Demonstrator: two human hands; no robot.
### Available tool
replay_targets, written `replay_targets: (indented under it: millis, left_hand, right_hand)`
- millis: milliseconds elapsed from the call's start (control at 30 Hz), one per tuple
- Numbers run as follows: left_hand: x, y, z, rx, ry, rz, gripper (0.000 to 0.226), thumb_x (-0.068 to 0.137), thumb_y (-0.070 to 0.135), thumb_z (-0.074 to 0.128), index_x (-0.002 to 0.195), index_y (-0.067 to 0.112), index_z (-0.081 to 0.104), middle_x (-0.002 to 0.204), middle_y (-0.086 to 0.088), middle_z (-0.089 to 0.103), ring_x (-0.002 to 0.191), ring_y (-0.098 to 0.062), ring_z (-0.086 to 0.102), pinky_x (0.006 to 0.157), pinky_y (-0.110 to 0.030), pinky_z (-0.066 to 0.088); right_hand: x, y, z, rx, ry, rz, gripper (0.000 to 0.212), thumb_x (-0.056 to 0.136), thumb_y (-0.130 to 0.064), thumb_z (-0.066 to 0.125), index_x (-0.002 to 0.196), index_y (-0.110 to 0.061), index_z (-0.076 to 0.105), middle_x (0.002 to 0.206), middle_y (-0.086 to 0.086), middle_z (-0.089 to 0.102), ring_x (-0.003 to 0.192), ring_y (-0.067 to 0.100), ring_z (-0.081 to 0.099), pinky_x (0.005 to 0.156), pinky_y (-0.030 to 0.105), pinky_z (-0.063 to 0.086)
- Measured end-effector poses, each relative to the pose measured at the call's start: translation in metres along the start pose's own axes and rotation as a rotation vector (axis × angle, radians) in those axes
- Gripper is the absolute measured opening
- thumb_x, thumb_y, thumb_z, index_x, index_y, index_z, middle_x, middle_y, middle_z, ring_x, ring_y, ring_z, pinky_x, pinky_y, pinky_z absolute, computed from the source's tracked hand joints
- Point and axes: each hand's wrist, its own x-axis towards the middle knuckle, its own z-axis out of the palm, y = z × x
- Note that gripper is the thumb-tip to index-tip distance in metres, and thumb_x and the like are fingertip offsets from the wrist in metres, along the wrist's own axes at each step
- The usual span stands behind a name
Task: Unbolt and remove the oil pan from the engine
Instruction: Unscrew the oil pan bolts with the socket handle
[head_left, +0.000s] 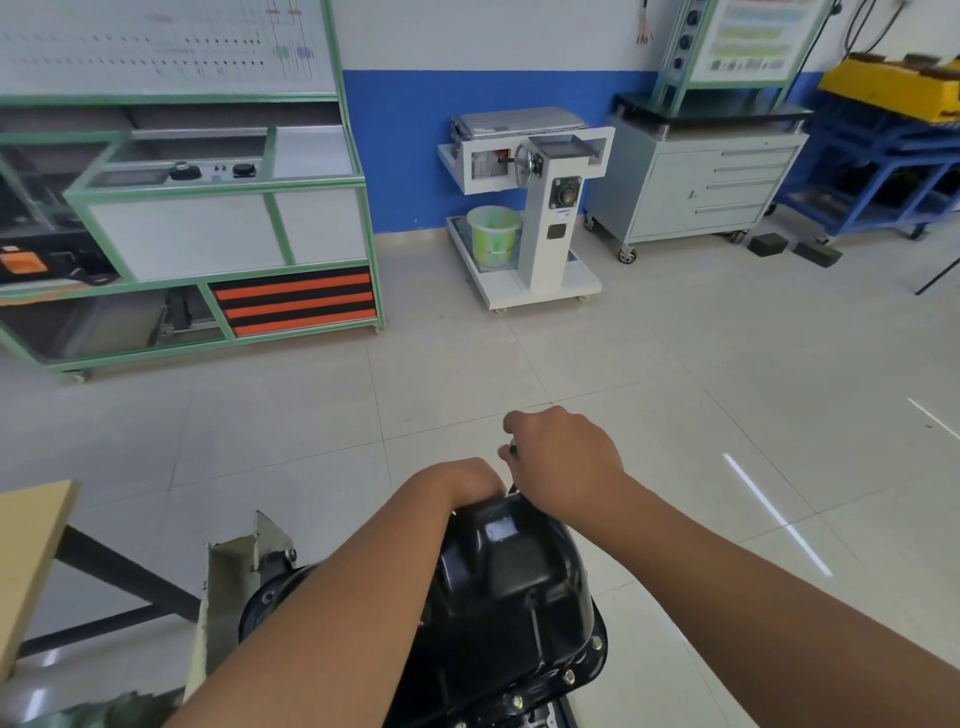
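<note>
Still early in the unbolting: glossy black stamped-steel oil pan (511, 587) seated on the engine, near-edge flange bolts (569, 676) in place, right hand (563, 460) curled round a slim metal tool (513, 448) at the far rim, left hand (475, 480) gripping that rim.

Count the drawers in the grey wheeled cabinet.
4, stacked in the right half of the grey wheeled cabinet: top drawer, second drawer, third drawer, bottom drawer. None seems hidden.
</note>
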Motion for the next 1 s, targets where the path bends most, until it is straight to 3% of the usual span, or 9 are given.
replay_targets:
  millis: [100,200,333,433,567,633,800,867,1000]
  left_hand:
    - [0.0,-0.001,-0.001,-0.04,0.001,0.005,0.02,0.097,0.016,0.052,0.105,0.007,0.068,0.125,-0.019,0.069,0.096,-0.025,0.059,0.096,-0.04,0.048]
    - [0.002,-0.002,0.0,-0.02,0.016,0.029,0.029,0.099,0.016,0.052,0.117,0.003,0.069,0.126,-0.019,0.068,0.102,-0.027,0.061,0.103,-0.043,0.048]
    - [0.005,-0.001,0.002,0.03,0.023,0.041,0.023,0.102,0.017,0.047,0.104,0.009,0.069,0.107,-0.009,0.065,0.097,-0.022,0.059,0.093,-0.036,0.047]
    - [0.006,0.0,0.002,0.008,0.026,0.044,0.022,0.098,0.015,0.051,0.081,0.016,0.065,0.096,-0.006,0.066,0.084,-0.018,0.059,0.081,-0.032,0.047]
    - [0.006,-0.001,0.002,-0.046,0.061,0.072,0.018,0.097,0.019,0.058,0.1,0.009,0.072,0.11,-0.012,0.072,0.098,-0.025,0.065,0.096,-0.04,0.051]
    - [0.006,0.0,0.003,-0.036,0.078,0.099,0.019,0.098,0.017,0.055,0.104,0.007,0.071,0.11,-0.014,0.071,0.099,-0.026,0.064,0.096,-0.04,0.051]
    - [0.007,-0.001,0.003,-0.017,0.061,0.105,0.023,0.095,0.006,0.05,0.084,0.013,0.069,0.09,-0.005,0.064,0.083,-0.019,0.055,0.077,-0.031,0.045]
    - [0.007,-0.002,0.003,-0.037,0.057,0.111,0.026,0.096,0.009,0.052,0.075,0.015,0.067,0.086,-0.003,0.063,0.084,-0.02,0.055,0.08,-0.033,0.045]
    - [0.008,-0.001,0.002,-0.038,0.078,0.131,0.015,0.097,0.016,0.054,0.092,0.012,0.069,0.101,-0.011,0.069,0.09,-0.022,0.059,0.09,-0.039,0.05]
  right_hand:
    - [-0.001,0.002,0.0,0.175,-0.042,-0.081,0.034,0.095,-0.018,0.059,0.126,-0.03,0.061,0.101,-0.003,0.061,0.093,0.024,0.063,0.07,0.033,0.05]
    - [-0.002,0.002,-0.004,0.355,-0.017,-0.08,0.028,0.09,-0.017,0.061,0.114,-0.028,0.07,0.095,-0.007,0.062,0.094,0.019,0.063,0.074,0.031,0.051]
    - [-0.001,0.001,-0.002,0.122,0.061,0.008,0.026,0.101,-0.038,0.056,0.099,-0.014,0.063,0.08,0.006,0.06,0.075,0.028,0.057,0.062,0.031,0.047]
    - [0.0,-0.003,-0.006,-0.036,0.002,0.034,0.014,0.1,-0.024,0.055,0.104,-0.013,0.062,0.076,0.003,0.051,0.07,0.027,0.049,0.051,0.027,0.032]
    - [0.003,0.004,-0.011,0.167,-0.134,-0.106,0.033,0.093,-0.016,0.061,0.123,-0.03,0.064,0.107,-0.002,0.059,0.098,0.023,0.06,0.073,0.033,0.05]
    - [0.002,0.003,-0.011,0.211,-0.088,-0.114,0.023,0.094,-0.022,0.059,0.115,-0.027,0.068,0.107,-0.002,0.062,0.1,0.022,0.061,0.08,0.036,0.053]
    - [0.005,0.001,-0.001,0.077,-0.012,0.003,0.016,0.101,-0.028,0.056,0.092,-0.018,0.049,0.079,0.001,0.047,0.085,0.029,0.062,0.063,0.032,0.042]
    - [0.005,0.001,-0.005,0.093,-0.054,-0.03,0.002,0.096,-0.019,0.06,0.098,-0.019,0.059,0.086,0.002,0.054,0.091,0.028,0.066,0.065,0.031,0.045]
    - [0.002,0.005,-0.011,0.257,-0.073,-0.113,0.028,0.088,-0.016,0.061,0.109,-0.032,0.07,0.1,-0.006,0.068,0.094,0.019,0.063,0.07,0.029,0.046]
